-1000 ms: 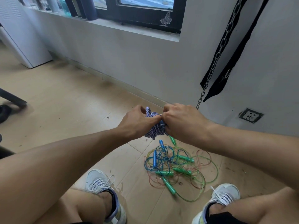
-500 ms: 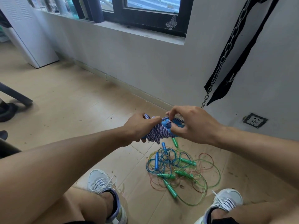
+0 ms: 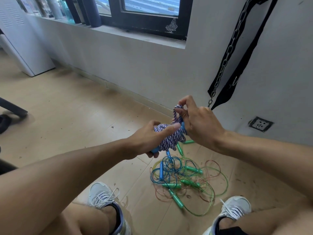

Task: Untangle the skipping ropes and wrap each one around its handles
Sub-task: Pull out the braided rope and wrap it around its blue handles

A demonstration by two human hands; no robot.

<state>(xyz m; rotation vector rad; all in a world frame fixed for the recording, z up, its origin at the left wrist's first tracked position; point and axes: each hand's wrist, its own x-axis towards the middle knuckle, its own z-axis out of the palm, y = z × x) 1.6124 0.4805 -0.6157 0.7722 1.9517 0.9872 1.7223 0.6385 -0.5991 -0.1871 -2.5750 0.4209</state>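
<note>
Both hands hold the braided rope — left hand gripping coils, right hand pinching a loop.

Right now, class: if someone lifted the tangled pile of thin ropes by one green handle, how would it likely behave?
The thin ropes look floppy, lying in loose loops, so they would probably sag. Being intertwined, the whole pile would likely drag along. The green handle looks smooth, rounded plastic, perhaps slippery.
</note>
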